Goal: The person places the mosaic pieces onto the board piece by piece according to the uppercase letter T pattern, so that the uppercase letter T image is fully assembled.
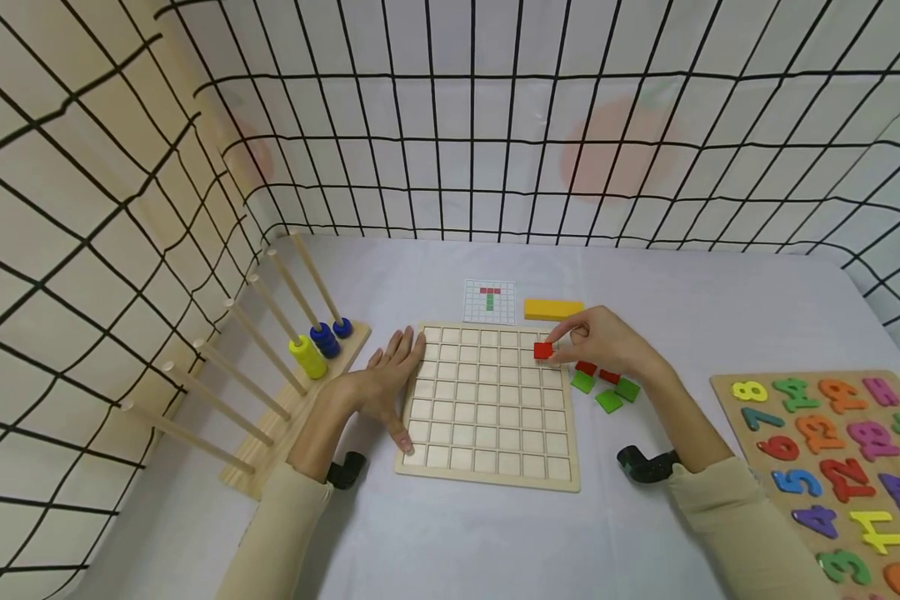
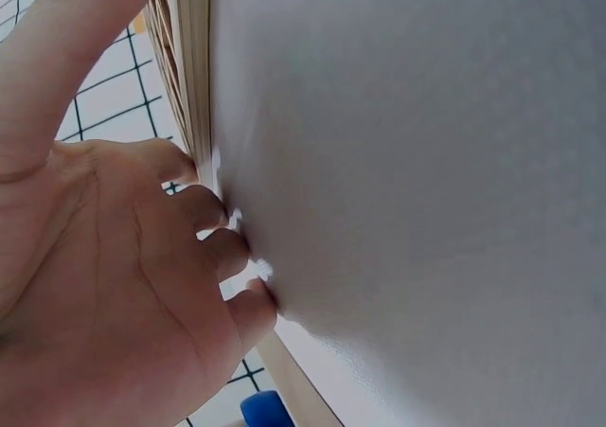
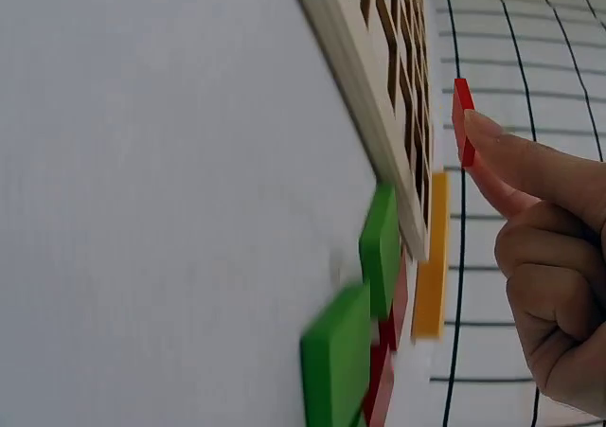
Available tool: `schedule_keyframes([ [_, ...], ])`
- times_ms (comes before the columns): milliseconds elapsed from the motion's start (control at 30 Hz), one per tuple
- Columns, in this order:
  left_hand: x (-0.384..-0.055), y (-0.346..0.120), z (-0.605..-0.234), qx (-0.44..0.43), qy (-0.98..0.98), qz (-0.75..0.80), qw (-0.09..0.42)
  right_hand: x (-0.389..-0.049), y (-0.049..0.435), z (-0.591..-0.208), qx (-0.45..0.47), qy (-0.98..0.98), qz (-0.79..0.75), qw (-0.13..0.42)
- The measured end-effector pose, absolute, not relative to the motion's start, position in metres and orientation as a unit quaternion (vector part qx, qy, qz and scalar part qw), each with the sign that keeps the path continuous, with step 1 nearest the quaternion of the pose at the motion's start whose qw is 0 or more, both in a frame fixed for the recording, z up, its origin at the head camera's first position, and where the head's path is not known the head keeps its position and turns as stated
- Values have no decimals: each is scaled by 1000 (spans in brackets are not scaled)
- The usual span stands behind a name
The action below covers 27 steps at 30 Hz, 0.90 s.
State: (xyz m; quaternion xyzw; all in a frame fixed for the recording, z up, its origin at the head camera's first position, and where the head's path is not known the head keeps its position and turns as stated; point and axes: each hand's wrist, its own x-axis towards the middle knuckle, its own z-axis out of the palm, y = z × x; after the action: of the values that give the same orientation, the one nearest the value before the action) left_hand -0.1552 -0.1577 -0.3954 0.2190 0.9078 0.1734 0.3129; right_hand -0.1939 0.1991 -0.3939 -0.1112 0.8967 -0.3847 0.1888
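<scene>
A red square tile [image 1: 543, 351] is pinched between the thumb and index finger of my right hand [image 1: 603, 340], over the upper right part of a wooden grid board [image 1: 487, 482]. In the right wrist view the red tile [image 3: 463, 122] stands above the level of the board [image 3: 352, 96]. My left hand [image 1: 387, 387] lies along the board's left edge, fingers extended and thumb at the lower left corner. Beside the board's right edge lie several green tiles [image 1: 609, 402] and two red tiles [image 1: 586, 367]. A pattern card [image 1: 490, 302] with a red and green T sits behind the board.
A yellow block [image 1: 553, 310] lies behind the board. On the left stands a wooden peg rack [image 1: 300, 396] with yellow and blue rings. A number puzzle board [image 1: 735, 417] is at the right. Black wire mesh [image 1: 435, 137] borders the back and left side.
</scene>
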Motion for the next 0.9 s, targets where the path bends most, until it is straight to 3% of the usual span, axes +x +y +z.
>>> schedule_keyframes([
  [333, -154, -158, -395, 217, 909, 171, 311, -196, 159, -397, -104, 892, -395, 194],
  [900, -154, -158, -394, 217, 908, 174, 314, -195, 143, -401, -111, 902, -372, 188],
])
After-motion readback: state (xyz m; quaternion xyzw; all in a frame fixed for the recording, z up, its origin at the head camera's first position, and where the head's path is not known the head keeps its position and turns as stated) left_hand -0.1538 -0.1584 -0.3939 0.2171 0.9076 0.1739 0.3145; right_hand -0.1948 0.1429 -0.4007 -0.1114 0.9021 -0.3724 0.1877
